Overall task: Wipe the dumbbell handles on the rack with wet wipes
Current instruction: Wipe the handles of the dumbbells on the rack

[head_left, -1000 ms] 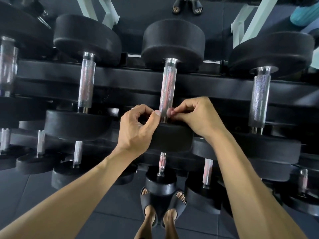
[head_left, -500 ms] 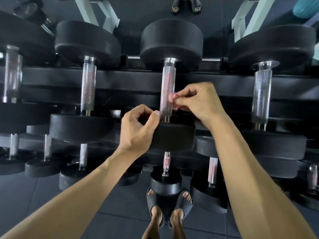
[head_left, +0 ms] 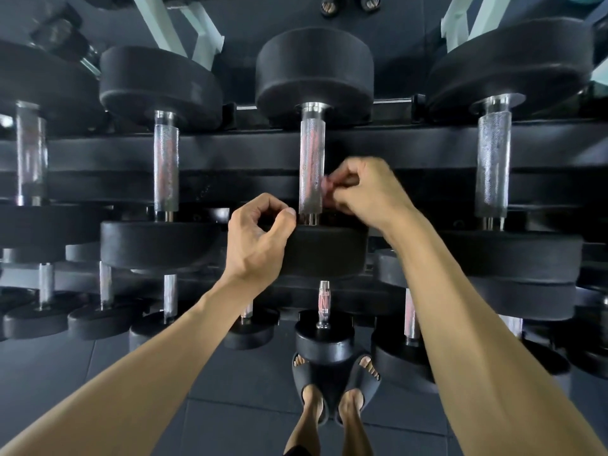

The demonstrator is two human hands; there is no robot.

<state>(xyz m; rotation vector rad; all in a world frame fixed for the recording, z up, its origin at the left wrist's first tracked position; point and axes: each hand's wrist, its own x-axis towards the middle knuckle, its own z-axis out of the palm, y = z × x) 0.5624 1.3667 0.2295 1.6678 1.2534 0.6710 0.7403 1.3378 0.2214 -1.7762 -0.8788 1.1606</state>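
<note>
Since the frame 1 second earlier, the right hand [head_left: 365,189] had slid up the middle dumbbell handle [head_left: 312,166] from its lower collar to about its lower third, while the left hand [head_left: 260,240] had stayed at the collar. The handle was a knurled, silvery steel bar with faint reddish glints, standing between 2 black round weights on the top tier of the rack [head_left: 230,149]. The right hand's fingertips were curled and pinched together against the handle's right side; whether a wipe sat between them could not be told, as that spot was blurred. The left hand was curled, thumb tip touching the base of the handle, its fingers bent in front of the lower weight [head_left: 329,251]; what it held, if anything, was not visible. Similar dumbbells stood to either side, their handles [head_left: 166,166] [head_left: 493,166] bare. Lower tiers held smaller dumbbells [head_left: 324,340]. Below, the person's feet in dark slides [head_left: 335,376] stood on the grey tiled floor [head_left: 230,422].
</note>
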